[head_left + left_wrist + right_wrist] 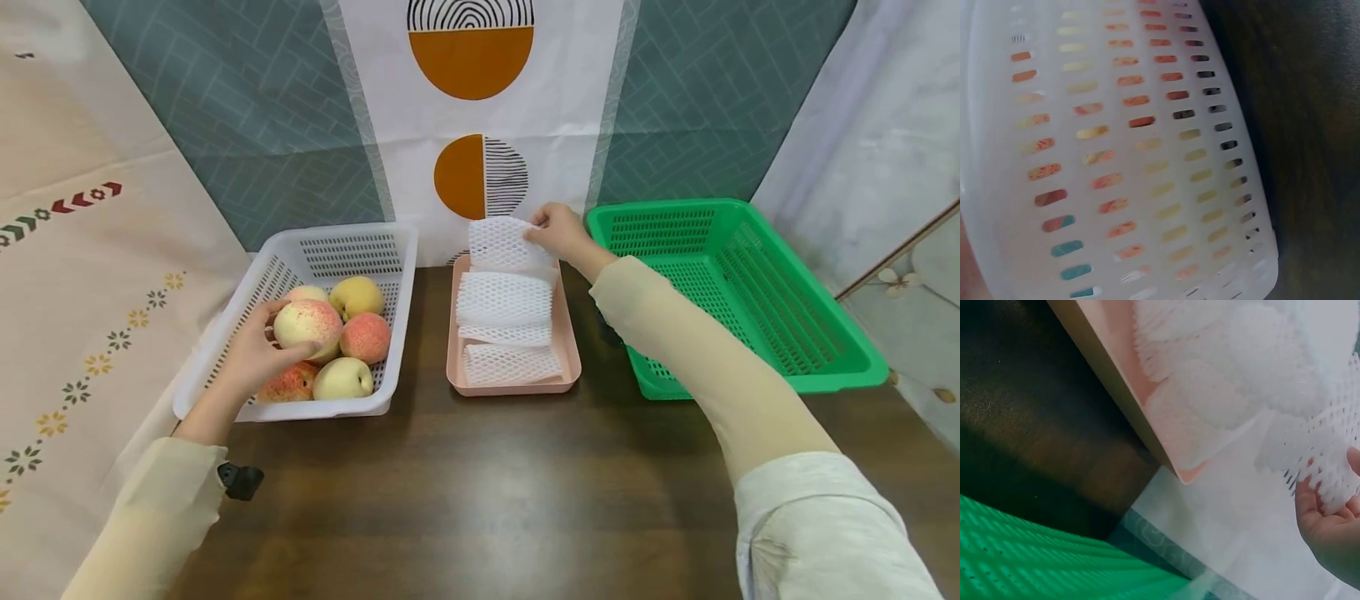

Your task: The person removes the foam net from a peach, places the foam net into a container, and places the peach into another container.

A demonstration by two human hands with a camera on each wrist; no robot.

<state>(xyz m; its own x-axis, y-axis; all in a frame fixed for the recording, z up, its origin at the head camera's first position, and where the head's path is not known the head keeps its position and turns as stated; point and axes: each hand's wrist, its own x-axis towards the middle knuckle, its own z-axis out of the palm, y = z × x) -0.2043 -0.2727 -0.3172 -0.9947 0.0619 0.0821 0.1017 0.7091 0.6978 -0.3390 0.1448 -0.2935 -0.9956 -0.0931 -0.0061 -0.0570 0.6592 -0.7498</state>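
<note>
My left hand grips a pale peach with a red blush above the other fruit in the white basket. Around it lie a yellow fruit, a redder peach and a pale green-yellow one. At the back of the pink tray, my right hand pinches a white foam net sleeve by its right edge. More foam net sleeves lie in the tray. In the right wrist view the fingers hold the netting; the left wrist view shows only the basket's slotted side.
A green basket stands right of the tray, under and beyond my right forearm. The dark wooden table stretches toward me. Patterned cloth hangs behind the containers.
</note>
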